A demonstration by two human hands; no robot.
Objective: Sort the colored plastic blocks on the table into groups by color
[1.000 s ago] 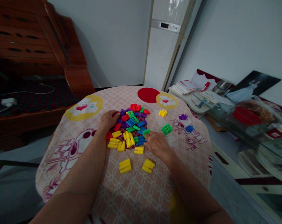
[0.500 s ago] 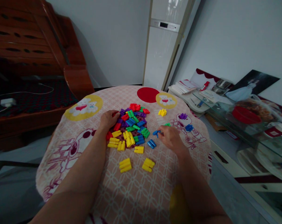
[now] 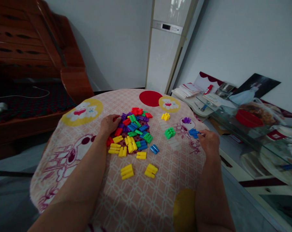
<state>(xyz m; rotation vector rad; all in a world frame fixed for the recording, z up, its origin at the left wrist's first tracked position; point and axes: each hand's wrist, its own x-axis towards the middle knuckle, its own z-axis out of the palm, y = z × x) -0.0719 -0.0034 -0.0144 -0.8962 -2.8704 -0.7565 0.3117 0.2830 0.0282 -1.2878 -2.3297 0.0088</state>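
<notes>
On the cloth-covered table lies a pile of plastic building blocks (image 3: 130, 143) in yellow, red, blue, green and purple. My left hand (image 3: 108, 124) rests against the pile's left edge, holding nothing, its fingers loosely bent beside red and purple blocks. Out to the right, my right hand (image 3: 209, 141) pinches a blue block (image 3: 200, 133) at a small blue group (image 3: 193, 133); whether they are joined is unclear. Near it are a purple group (image 3: 186, 120), a green group (image 3: 169, 133) and a yellow group (image 3: 165, 116). One blue block (image 3: 154, 149) lies apart, right of the pile.
Two yellow blocks, a left one (image 3: 127, 171) and a right one (image 3: 151, 170), lie on the tablecloth (image 3: 136, 203) near me. Beyond the table's right edge stands a glass-topped cabinet (image 3: 233, 125) with papers and a red bowl (image 3: 248, 118). A wooden bench (image 3: 75, 79) is at left.
My right hand has moved right with a blue block, from beside the pile to the blue group. The green group it covered now shows. My left hand stays at the pile.
</notes>
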